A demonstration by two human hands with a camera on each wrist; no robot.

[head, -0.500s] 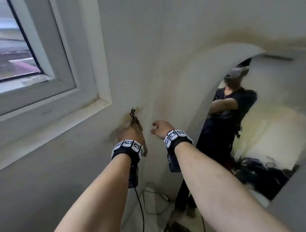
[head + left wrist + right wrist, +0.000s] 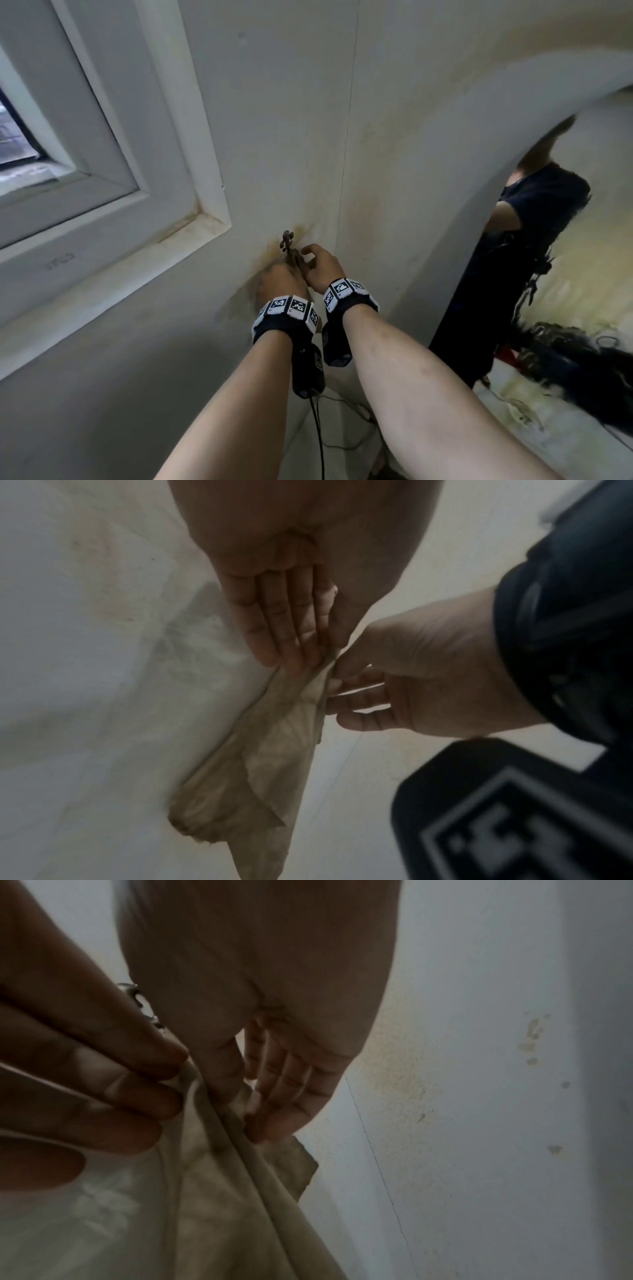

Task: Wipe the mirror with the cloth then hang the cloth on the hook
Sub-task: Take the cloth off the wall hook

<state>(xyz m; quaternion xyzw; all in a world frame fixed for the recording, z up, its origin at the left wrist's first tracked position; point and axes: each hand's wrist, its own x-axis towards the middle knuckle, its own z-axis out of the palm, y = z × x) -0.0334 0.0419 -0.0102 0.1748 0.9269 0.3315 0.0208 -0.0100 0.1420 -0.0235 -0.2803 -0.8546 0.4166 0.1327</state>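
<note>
Both hands are reaching up to the wall in the corner of the room, close together. Left hand is lying with its fingers straight and side by side, pressing the top of the cloth against the wall. Right hand is just beside it, touching the cloth's edge; its fingers are nearly straight and lying along a fold, and I cannot tell if they are pinching it. Brown and thin, the cloth is hanging down from under the two hands in long folds, flat on the pale wall. A small dark hook is sticking out of the wall just above the hands, and the cloth's top is bunching right under it. In the head view I cannot tell if the cloth is sitting on the hook. Off to the right is the mirror with its round top, showing a person in dark clothes. On the left is a white window frame. Both wrists are wearing black bands with little square patterns.
</note>
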